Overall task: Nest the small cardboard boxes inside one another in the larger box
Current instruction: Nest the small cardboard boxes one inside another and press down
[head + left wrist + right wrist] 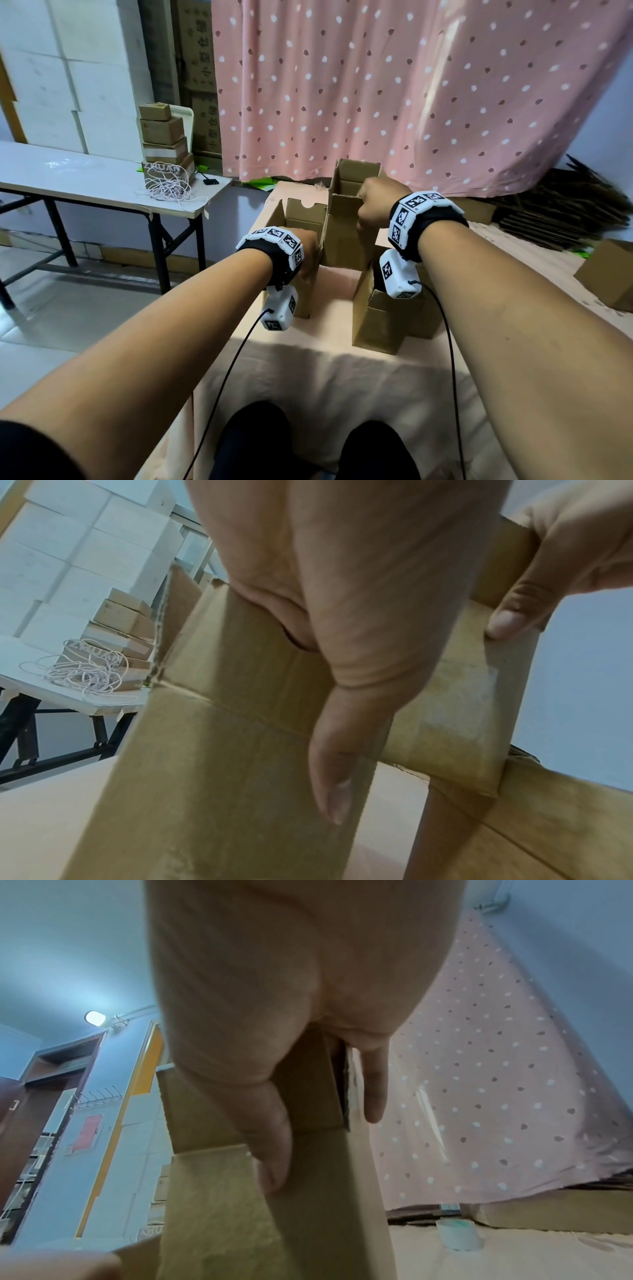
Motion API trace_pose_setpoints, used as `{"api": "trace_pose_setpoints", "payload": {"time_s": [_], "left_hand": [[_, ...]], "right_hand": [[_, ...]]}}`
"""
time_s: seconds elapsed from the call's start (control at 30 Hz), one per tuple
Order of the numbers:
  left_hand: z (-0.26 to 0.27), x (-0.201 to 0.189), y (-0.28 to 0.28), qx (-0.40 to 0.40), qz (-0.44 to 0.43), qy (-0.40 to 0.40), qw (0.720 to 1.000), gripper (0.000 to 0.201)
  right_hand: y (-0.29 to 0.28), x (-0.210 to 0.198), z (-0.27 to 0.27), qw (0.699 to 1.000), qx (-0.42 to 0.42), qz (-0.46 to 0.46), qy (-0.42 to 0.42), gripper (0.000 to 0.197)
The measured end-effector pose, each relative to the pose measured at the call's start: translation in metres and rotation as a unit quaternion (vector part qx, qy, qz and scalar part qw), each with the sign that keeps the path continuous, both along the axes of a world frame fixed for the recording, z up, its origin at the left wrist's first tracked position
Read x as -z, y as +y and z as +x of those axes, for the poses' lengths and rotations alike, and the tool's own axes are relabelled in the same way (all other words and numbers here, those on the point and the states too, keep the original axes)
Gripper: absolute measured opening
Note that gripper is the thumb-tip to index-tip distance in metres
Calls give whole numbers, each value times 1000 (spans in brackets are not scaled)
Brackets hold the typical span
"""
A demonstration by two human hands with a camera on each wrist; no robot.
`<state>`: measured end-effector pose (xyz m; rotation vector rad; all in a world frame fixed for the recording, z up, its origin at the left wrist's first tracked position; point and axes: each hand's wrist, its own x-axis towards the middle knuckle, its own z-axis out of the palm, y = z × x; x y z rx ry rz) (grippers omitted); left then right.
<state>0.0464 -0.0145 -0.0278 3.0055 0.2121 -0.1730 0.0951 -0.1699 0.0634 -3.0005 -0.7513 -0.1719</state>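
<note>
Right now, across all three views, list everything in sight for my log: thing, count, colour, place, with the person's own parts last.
Held box: one, brown, open-topped, raised mid-table.
Left box: one, brown, open, on the table's left.
Near box: one, brown, open, under the right wrist.
Far-right box: one, brown, table's right edge.
Tablecloth: one, peach, over the work table.
Tape roll: one, pale, on the cloth.
Curtain: one, pink, spotted, behind.
Side table: one, white, left.
Stacked small boxes: several, brown, on the side table.
Cord: one tangle, whitish, side table.
Flattened cardboard: pile, dark, far right.
Left hand: grips the held box's lower left.
Right hand: grips its top rim.
</note>
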Motion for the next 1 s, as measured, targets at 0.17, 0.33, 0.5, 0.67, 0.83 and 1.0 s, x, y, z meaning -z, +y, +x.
{"api": "trace_pose_setpoints", "payload": {"time_s": [0.17,0.33,0.5,0.67,0.83,1.0], "left_hand": [[-3,1,-1,-6,3,-9,1000,26],[-3,3,-1,-9,10,-22,1000,28],[-2,3,2,24,38,-27,999,9],[2,7,13,77,58,-26,995,28],[-6,-2,27,109,116,-27,987,28],[-16,-12,57,105,134,-130,977,47]], "right_hand": [[0,-12,-6,999,-12,6,-37,10],[1,-26,-12,997,-15,12,-78,7],[4,-37,-16,993,-11,41,-110,5],[8,-44,-21,988,-9,91,-123,6],[14,-41,-27,989,-7,103,-104,20],[20,-40,-30,988,6,123,-92,25]]}}
